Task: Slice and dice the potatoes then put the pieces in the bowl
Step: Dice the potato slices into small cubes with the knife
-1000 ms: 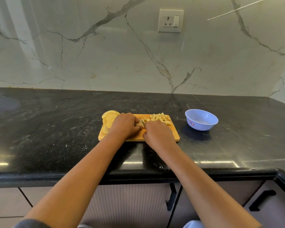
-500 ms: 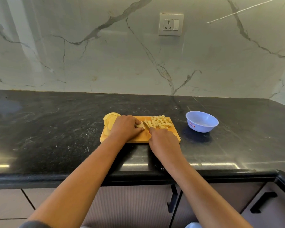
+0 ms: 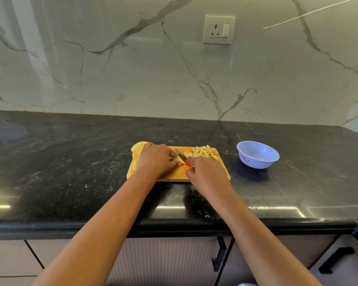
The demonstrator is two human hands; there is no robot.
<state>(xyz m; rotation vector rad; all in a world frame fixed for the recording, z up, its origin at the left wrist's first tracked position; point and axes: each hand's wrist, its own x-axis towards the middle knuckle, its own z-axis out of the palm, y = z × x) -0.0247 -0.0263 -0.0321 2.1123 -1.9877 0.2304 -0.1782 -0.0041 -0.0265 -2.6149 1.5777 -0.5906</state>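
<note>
A wooden cutting board lies on the black counter. My left hand curls over a small stack of potato slices in the board's middle. My right hand grips a red-handled knife whose blade lies against that stack. A heap of diced potato sits at the board's far right corner. Round potato slices overlap along the board's left end, partly hidden by my left hand. A light blue bowl stands on the counter to the right of the board, and no pieces show in it.
The black stone counter runs left and right of the board, with a marble backsplash behind it. A wall socket sits above. Cabinet fronts with black handles lie below the counter's front edge.
My right hand has drawn back toward me, so the knife's blade and red handle now show. The left hand stays on the slices.
</note>
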